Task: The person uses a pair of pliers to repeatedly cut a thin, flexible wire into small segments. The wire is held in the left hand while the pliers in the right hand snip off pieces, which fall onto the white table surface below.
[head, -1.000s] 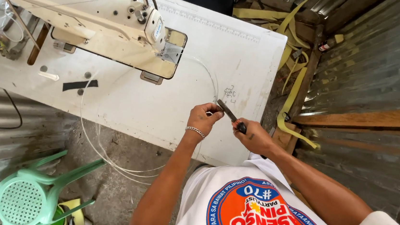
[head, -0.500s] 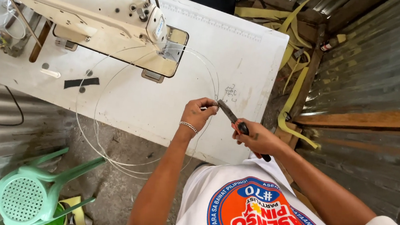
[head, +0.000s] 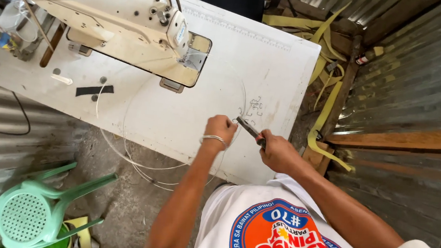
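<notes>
**Me:** At the near edge of the white desk (head: 268,69) I go from left to right. A green plastic stool (head: 37,214) lies tipped on the floor, the cream sewing machine (head: 107,18) stands further up the desk, and a big loop of thin clear line (head: 137,162) runs from the desk down over its edge.

**Other:** Where does the line end up?

**Me:** It comes up to my left hand (head: 221,128), which is closed on it in a pinch, bracelet on the wrist. Just to the right, my right hand (head: 277,153) is wrapped around the handles of the pliers (head: 249,129), and their nose points at my left fingertips. Whether the nose already bites the line I cannot tell; it is too small to see.

**Other:** So how do you do this well?

**Me:** I judge it best to keep the pinch close to the nose of the tool, so that the short bit between them stays taut and does not spring away. I hold both hands over the desk, where a cut end would be easy to find, like the small bits (head: 254,106) lying just beyond my hands. The slack loop hangs free; I would not let it snag on the stool.

**Other:** And on the right?

**Me:** Yellow straps (head: 328,104) hang by the corrugated wall, well apart from the work.
</notes>
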